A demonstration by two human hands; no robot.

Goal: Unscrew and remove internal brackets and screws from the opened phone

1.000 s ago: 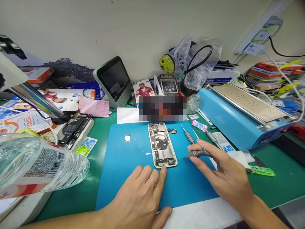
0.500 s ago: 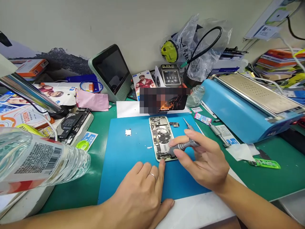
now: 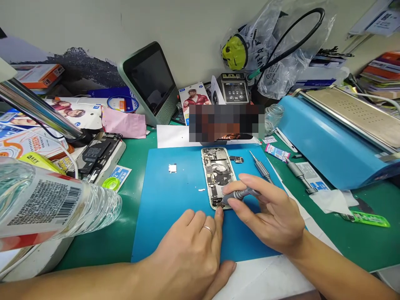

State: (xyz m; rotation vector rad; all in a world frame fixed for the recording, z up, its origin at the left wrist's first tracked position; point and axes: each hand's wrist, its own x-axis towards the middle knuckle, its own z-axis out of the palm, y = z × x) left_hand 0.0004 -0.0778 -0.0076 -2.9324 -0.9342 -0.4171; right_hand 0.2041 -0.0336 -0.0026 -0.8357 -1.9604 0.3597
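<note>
An opened phone (image 3: 220, 175) with bare inner parts lies on a blue mat (image 3: 165, 216). Pinched in the fingers of my right hand (image 3: 271, 208) is a grey-handled screwdriver (image 3: 239, 194), tilted over the phone's lower end; its tip is hard to make out. My left hand (image 3: 192, 246) rests palm-down below the phone, index finger stretched to its bottom edge and thumb apart. A small camera module (image 3: 237, 159) lies just right of the phone. To its left are a silvery metal piece (image 3: 172, 168) and a tiny white bit (image 3: 201, 190).
Another screwdriver (image 3: 261, 166) lies on the mat's right side. A large clear bottle (image 3: 62, 204) leans in at left, near a second opened phone (image 3: 98, 156). A blue machine (image 3: 331, 146) stands at right, a smart display (image 3: 150, 79) behind, and a glass jar (image 3: 274, 116) at the back.
The view has shifted a little, so the phone, mat and hands sit further right. My grip on the screwdriver and my left hand's place at the phone's edge look the same.
</note>
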